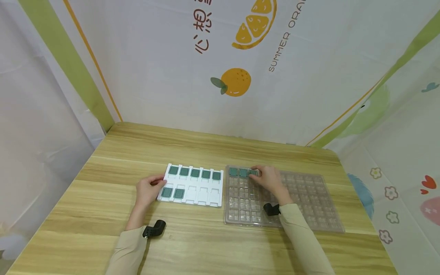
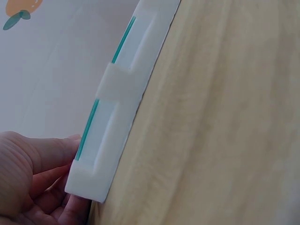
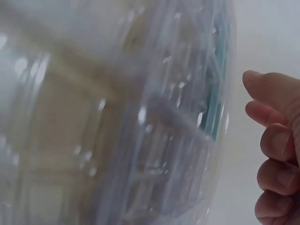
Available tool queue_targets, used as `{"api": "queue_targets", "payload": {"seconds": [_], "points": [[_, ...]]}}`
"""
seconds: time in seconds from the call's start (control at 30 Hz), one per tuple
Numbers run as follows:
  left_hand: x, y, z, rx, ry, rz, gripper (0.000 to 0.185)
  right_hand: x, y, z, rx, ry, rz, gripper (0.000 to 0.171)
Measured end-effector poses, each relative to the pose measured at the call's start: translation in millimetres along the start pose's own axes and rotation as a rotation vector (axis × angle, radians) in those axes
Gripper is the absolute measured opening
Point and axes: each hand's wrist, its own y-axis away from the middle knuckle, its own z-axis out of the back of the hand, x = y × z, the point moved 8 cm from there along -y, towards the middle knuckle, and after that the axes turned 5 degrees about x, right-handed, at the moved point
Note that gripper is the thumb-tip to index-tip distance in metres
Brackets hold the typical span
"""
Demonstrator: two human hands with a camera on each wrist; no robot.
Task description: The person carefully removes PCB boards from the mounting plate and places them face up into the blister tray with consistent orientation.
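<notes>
My left hand [image 1: 147, 190] grips the left edge of a white tray [image 1: 190, 184], its thumb on the rim and other fingers curled beneath, as the left wrist view shows. Small square green circuit boards [image 1: 195, 173] fill the tray's far row; two more sit at the left of the near row. At the far-left part of a clear plastic tray [image 1: 245, 222], my right hand [image 1: 269, 178] has thumb and index finger about the third green board [image 1: 253, 172] in the row. In the right wrist view the thumb and fingertips [image 3: 253, 77] stand apart, with nothing visible between them.
Both trays lie side by side on a wood-grain table [image 1: 203, 244]. The clear tray's many pockets stretch right, beneath my right forearm. Black wrist cameras [image 1: 154, 229] stick out from both sleeves. A printed white curtain [image 1: 165, 76] hangs behind the table.
</notes>
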Motion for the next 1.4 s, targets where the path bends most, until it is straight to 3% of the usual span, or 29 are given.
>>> {"api": "queue_targets", "payload": {"seconds": [0.23, 0.53, 0.77, 0.93, 1.17, 1.4], "points": [[-1.0, -0.8, 0.1, -0.003, 0.000, -0.010, 0.020, 8, -3, -3, 0.042, -0.075, -0.023, 0.030], [-0.5, -2.4, -1.0, 0.008, -0.002, -0.001, 0.021, 21, -4, -1, -0.004, -0.063, 0.033, 0.031], [-2.5, -1.4, 0.5, 0.000, 0.001, -0.019, 0.021, 31, -4, -1, 0.007, -0.120, 0.039, 0.029], [0.3, -0.2, -1.0, 0.012, -0.004, 0.004, 0.021, 42, -2, -2, -0.002, -0.133, 0.056, 0.028], [0.5, -0.6, -1.0, 0.008, 0.001, 0.004, 0.022, 64, -3, -5, -0.039, -0.183, 0.139, 0.026], [0.7, -0.1, -0.2, 0.003, 0.009, -0.006, 0.021, 79, -3, -14, -0.013, -0.193, 0.154, 0.029]]}}
